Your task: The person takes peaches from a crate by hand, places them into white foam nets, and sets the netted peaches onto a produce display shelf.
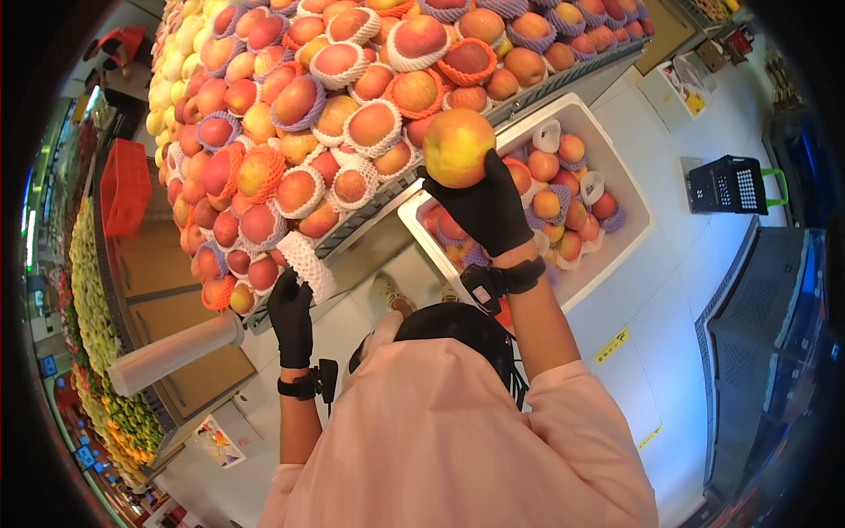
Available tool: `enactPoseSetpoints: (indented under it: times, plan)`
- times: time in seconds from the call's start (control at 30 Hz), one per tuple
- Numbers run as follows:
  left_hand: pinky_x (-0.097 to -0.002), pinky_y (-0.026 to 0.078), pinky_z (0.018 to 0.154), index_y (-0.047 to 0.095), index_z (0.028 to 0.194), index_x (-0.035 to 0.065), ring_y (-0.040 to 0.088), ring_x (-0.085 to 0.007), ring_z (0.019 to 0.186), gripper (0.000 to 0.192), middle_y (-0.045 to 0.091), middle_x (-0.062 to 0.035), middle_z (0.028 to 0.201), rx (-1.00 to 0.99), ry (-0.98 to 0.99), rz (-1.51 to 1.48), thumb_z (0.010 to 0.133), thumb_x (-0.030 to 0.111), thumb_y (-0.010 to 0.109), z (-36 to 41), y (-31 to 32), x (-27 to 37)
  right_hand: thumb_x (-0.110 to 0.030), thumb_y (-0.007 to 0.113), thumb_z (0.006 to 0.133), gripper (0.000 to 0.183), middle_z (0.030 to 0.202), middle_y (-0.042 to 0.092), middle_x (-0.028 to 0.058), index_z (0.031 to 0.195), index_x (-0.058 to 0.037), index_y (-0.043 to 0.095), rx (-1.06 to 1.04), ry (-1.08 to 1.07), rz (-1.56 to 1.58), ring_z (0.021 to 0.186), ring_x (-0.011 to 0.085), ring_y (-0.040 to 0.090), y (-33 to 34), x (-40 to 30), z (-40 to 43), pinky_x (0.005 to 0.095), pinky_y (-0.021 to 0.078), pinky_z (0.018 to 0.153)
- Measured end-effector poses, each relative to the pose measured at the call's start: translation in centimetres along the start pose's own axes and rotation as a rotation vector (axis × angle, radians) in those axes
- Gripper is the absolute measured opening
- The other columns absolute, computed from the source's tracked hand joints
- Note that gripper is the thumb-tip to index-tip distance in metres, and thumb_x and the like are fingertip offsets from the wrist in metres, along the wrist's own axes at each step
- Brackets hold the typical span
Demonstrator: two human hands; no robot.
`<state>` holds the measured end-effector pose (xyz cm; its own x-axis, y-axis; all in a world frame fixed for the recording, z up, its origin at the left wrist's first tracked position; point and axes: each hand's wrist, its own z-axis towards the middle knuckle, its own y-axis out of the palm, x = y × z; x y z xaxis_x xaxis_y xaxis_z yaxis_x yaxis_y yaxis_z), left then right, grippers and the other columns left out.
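Note:
In my right hand [480, 211], gloved in black, is a large yellow-red apple [459, 148] with no net on it. The apple is between the fruit display and the foam box [610, 254] of apples. A white foam net sleeve [307, 267] hangs from the fingers of my left hand [290, 318], also in a black glove, at the display's near left corner. Many apples, several in white, purple or orange foam nets such as this netted apple [373, 125], are heaped on the display. More apples, some netted, lie in the foam box.
A roll of clear plastic bags [177, 353] sticks out at the left. Near it stand a red crate [125, 188] and a fruit shelf [96, 297]. A black basket with a green handle [729, 185] is on the floor at right. Another person [119, 49] is at far upper left.

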<state>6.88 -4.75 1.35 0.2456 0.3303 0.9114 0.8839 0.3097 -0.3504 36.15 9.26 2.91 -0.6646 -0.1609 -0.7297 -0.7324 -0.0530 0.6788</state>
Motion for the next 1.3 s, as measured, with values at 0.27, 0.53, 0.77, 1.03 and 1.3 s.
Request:
enactPoseSetpoints:
  times: [0.27, 0.53, 0.77, 1.03, 1.3]
  plan:
    - [-0.0258, 0.044, 0.082, 0.058, 0.115, -0.0029, 0.056, -0.0111, 0.092, 0.031, 0.063, -0.0029, 0.103, 0.018, 0.015, -0.117, 0.087, 0.006, 0.048, 0.5, -3.2, -0.1, -0.015, 0.081, 0.06, 0.039, 0.086, 0.067, 0.0044, 0.092, -0.0049, 0.061, 0.032, -0.595, -1.104, 0.079, 0.0156, 0.065, 5.5, -0.1, 0.3, 0.0312, 0.0523, 0.069]
    - [-0.0255, 0.044, 0.082, 0.058, 0.113, -0.0019, 0.057, -0.0115, 0.092, 0.029, 0.063, -0.003, 0.103, 0.045, 0.209, -0.196, 0.087, 0.006, 0.046, 1.3, -6.2, 1.2, -0.022, 0.074, 0.066, 0.028, 0.081, 0.068, 0.0033, 0.09, -0.0105, 0.065, -0.15, -0.6, -1.139, 0.07, 0.0209, 0.064, 9.2, 3.1, 1.0, 0.0338, 0.0527, 0.066]
    - [-0.0216, 0.042, 0.07, 0.057, 0.112, -0.0003, 0.05, -0.0079, 0.079, 0.031, 0.058, -0.0001, 0.095, 0.092, 0.119, -0.278, 0.084, 0.002, 0.045, 3.1, -9.2, -1.5, -0.017, 0.08, 0.071, 0.082, 0.126, 0.052, 0.0095, 0.139, -0.004, 0.036, -0.621, 0.374, -0.287, 0.113, 0.0188, 0.054, 12.6, 5.4, 1.6, 0.0339, 0.048, 0.093]
    - [-0.0208, 0.042, 0.063, 0.058, 0.113, -0.0002, 0.05, -0.0055, 0.073, 0.029, 0.056, 0.0014, 0.085, 0.094, 0.064, -0.455, 0.087, 0.009, 0.062, 4.3, -11.4, 0.5, -0.022, 0.084, 0.06, 0.041, 0.082, 0.068, 0.0086, 0.092, -0.0046, 0.065, -0.476, -0.482, -1.249, 0.075, 0.0237, 0.067, 19.3, 7.5, 1.2, 0.0342, 0.0542, 0.07]
    - [-0.0261, 0.048, 0.069, 0.066, 0.107, 0.0068, 0.06, -0.0148, 0.081, 0.027, 0.063, -0.0059, 0.097, 0.294, 0.356, -0.004, 0.08, 0.009, 0.071, 6.9, -12.7, 2.0, -0.024, 0.085, 0.062, 0.053, 0.094, 0.067, 0.0117, 0.103, -0.003, 0.059, -0.462, -0.421, -1.374, 0.085, 0.0251, 0.066, 22.0, 9.8, 1.7, 0.0349, 0.053, 0.076]
